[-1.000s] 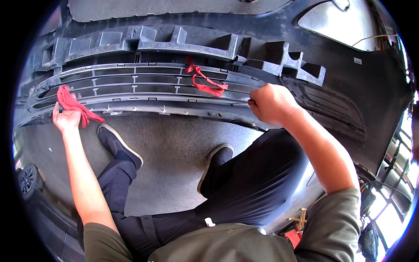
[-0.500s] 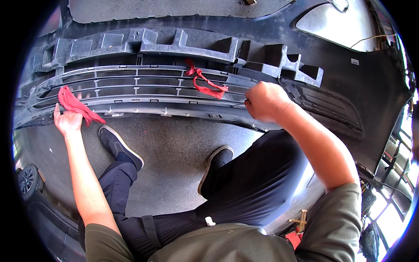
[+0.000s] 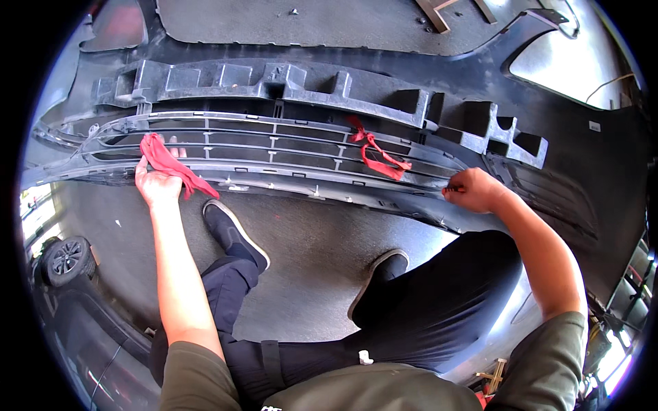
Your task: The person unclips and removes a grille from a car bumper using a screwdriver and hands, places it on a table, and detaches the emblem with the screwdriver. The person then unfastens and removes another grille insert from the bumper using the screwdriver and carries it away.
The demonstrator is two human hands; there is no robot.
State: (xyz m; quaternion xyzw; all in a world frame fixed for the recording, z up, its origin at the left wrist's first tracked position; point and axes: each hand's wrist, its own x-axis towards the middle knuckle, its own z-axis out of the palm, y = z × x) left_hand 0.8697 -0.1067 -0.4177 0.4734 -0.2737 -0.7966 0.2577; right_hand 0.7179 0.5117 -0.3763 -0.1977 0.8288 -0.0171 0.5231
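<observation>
A black car bumper (image 3: 384,60) with a slatted lower grille (image 3: 236,140) lies across the floor in front of me. My left hand (image 3: 163,185) is palm up at the grille's near left edge. A red cloth strip (image 3: 171,163) lies across its palm and hides part of the fingers, whose tips show beyond it. A second red strip (image 3: 387,168) is knotted around the grille slats right of the middle. My right hand (image 3: 476,190) is closed at the near right edge of the bumper. A small dark and orange piece shows at its fingertips; its kind I cannot make out.
A black molded bar (image 3: 315,88) runs along the far side of the grille. My shoes (image 3: 233,229) stand on the grey floor (image 3: 301,267) close to the bumper. A dark car part (image 3: 116,335) and a wheel (image 3: 67,260) are at the left. Wooden legs (image 3: 433,15) stand at the far side.
The whole view has shifted, so everything appears farther right and lower. My right fist has turned and come slightly nearer, showing the piece at its fingertips. The left hand keeps its place at the grille.
</observation>
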